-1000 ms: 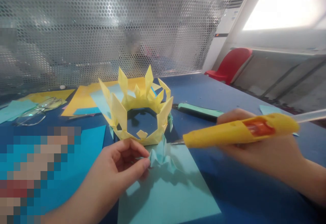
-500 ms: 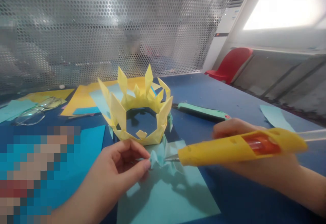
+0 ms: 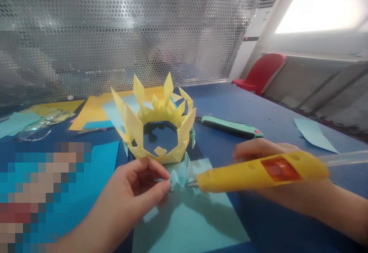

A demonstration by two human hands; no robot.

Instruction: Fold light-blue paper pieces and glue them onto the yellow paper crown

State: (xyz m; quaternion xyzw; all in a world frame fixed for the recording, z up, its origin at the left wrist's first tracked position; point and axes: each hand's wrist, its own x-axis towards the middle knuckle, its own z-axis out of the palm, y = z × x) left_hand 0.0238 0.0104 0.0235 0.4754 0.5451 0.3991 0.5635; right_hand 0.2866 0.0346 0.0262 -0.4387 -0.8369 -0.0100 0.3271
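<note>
The left hand (image 3: 140, 191) pinches a bumpy blue folded paper (image 3: 179, 178) over a flat blue sheet (image 3: 209, 222), just in front of a yellow paper crown (image 3: 134, 128). The right hand (image 3: 287, 197) grips a yellow glue gun (image 3: 230, 177). Its tip is at the folded paper; I can't tell if they touch.

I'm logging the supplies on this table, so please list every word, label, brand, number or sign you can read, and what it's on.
No text can be read anywhere.
Tall white unit: small faint marks and an orange spot, too small and blurred to read.
Green-and-black tool: a red mark near one end, too small to make out.
Yellow glue gun: no lettering visible.
</note>
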